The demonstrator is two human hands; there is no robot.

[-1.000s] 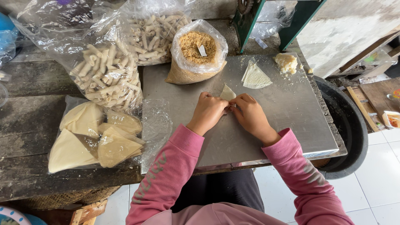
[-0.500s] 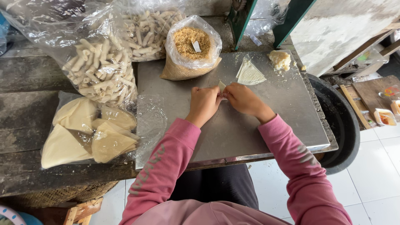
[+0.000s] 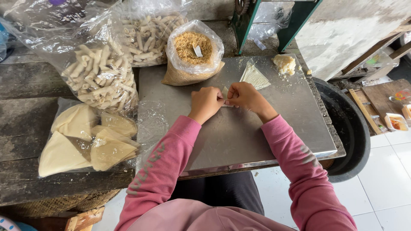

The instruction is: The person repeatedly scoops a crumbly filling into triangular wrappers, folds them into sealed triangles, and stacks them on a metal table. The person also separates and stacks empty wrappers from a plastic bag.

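A small pale wrapper point(image 3: 224, 93) lies mid-tabletop on the steel sheet point(image 3: 239, 132), pinched between the left hand point(image 3: 206, 102) and right hand point(image 3: 246, 96). Farther off sit a triangular wrapper point(image 3: 254, 77), a dough lump point(image 3: 284, 64) and a bag of crumbs point(image 3: 191, 55).

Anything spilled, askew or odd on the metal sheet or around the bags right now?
Nothing stands out. Both hands, left and right, pinch a small wrapper piece on the metal sheet. The crumb bag sits upright and open, the triangular wrapper lies flat, and the dough lump sits at the sheet's far corner.
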